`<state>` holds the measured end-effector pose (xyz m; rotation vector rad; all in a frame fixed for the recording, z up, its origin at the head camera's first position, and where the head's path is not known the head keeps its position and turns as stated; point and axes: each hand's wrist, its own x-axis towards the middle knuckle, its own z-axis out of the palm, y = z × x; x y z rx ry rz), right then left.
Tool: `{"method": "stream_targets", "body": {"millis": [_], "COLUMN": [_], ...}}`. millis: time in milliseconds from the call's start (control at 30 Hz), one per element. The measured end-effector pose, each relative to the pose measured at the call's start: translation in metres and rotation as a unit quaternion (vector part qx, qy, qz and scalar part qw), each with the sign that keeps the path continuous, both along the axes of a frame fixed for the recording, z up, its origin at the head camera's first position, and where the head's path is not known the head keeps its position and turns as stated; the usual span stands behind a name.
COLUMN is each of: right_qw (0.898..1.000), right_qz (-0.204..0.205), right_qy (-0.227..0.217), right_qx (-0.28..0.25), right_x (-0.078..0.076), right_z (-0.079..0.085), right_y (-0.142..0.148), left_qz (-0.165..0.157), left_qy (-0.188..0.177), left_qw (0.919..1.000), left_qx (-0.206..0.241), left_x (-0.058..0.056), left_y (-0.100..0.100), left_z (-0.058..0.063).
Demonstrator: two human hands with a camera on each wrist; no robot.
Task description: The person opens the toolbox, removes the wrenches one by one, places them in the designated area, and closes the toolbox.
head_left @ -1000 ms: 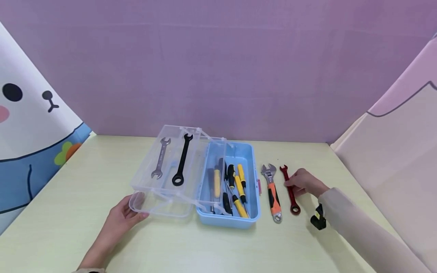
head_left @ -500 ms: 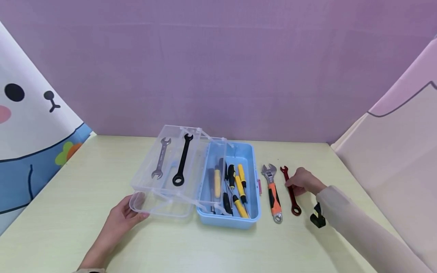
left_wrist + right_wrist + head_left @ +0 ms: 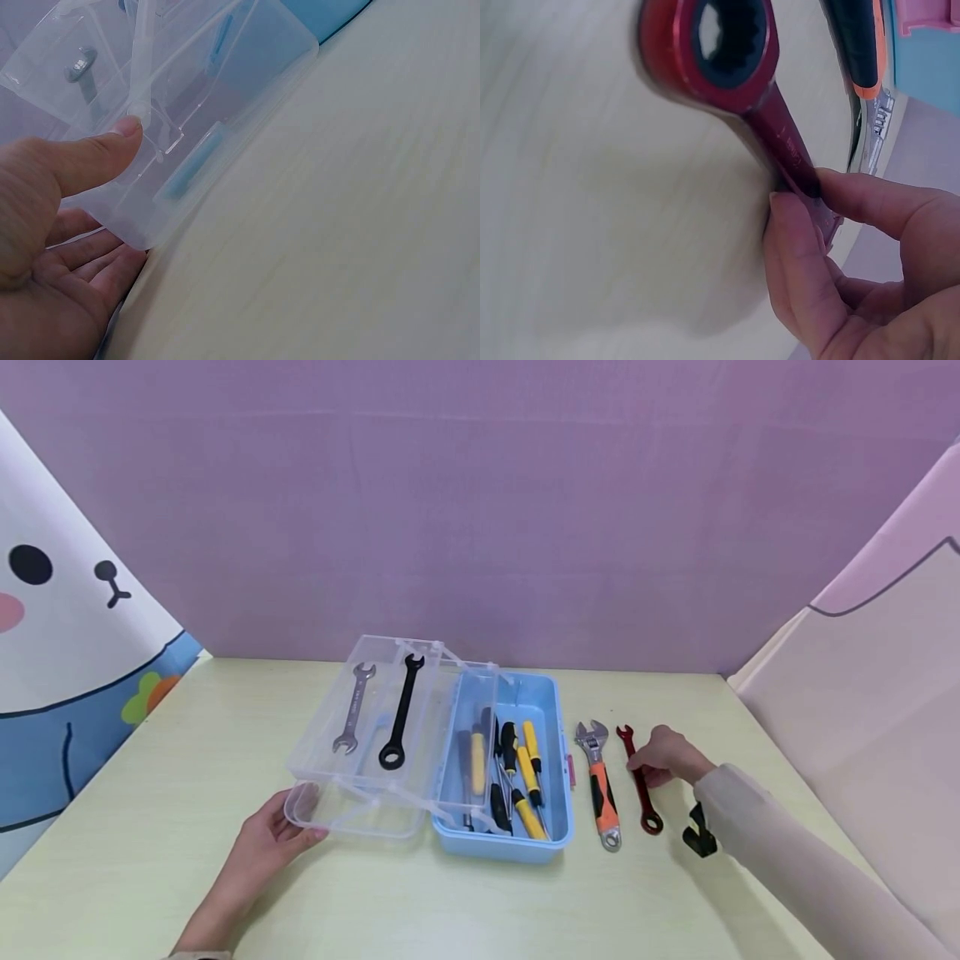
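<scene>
My right hand [image 3: 667, 756] pinches a red combination wrench [image 3: 643, 793] by its shaft, low over the table. In the right wrist view the thumb and fingertips meet on the wrench [image 3: 780, 142], its ring end toward the camera. Left of it lies an adjustable wrench [image 3: 602, 793] with an orange and black handle. My left hand [image 3: 266, 839] holds the near left corner of the toolbox's clear lid [image 3: 360, 817], thumb on top and fingers beneath. In the lid's tray lie a silver open-end wrench [image 3: 354, 710] and a black combination wrench [image 3: 402, 714].
The blue toolbox [image 3: 502, 852] stands mid-table, holding several yellow and black screwdrivers [image 3: 528, 777], some seen through the clear tray. A pink latch [image 3: 571, 772] sits on its right side. A purple backdrop [image 3: 480, 527] rises behind the table [image 3: 375, 910].
My right hand and the red wrench have shifted very slightly to the right. The left hand stays on the lid.
</scene>
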<state>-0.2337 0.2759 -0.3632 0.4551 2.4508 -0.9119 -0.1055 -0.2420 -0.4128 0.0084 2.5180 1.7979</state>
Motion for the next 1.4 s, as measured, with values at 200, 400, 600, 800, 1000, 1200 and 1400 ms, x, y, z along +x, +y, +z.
{"method": "stream_targets", "body": {"millis": [200, 400, 600, 800, 1000, 1200, 1400], "right_qw": [1.0, 0.999, 0.999, 0.998, 0.998, 0.995, 0.99], "right_qz": [0.004, 0.024, 0.035, 0.047, 0.058, 0.092, 0.123], "right_qy": [0.005, 0.006, 0.006, 0.003, 0.004, 0.011, 0.023], "right_qx": [0.01, 0.025, 0.033, 0.035, 0.03, 0.04, 0.068], "right_x": [0.003, 0.004, 0.002, 0.0, -0.004, -0.004, -0.006], "right_z": [0.003, 0.012, 0.025, 0.037, 0.045, 0.057, 0.071], "right_y": [-0.004, -0.006, -0.006, -0.012, -0.021, -0.03, -0.043], "left_qz": [0.0, -0.001, 0.0, 0.0, 0.0, 0.0, 0.001], "left_qy": [0.004, 0.004, 0.004, 0.007, 0.013, 0.013, 0.01], "left_qw": [1.0, 1.0, 0.9999, 0.9999, 0.9999, 0.9999, 0.9997], "left_qx": [0.003, -0.001, -0.014, -0.011, -0.01, -0.01, -0.02], "left_x": [0.001, 0.0, 0.0, -0.001, -0.002, -0.001, -0.001], "left_y": [-0.001, -0.002, -0.002, -0.001, -0.001, -0.001, 0.0], "left_z": [-0.001, -0.004, -0.002, 0.0, 0.0, 0.0, 0.0]}}
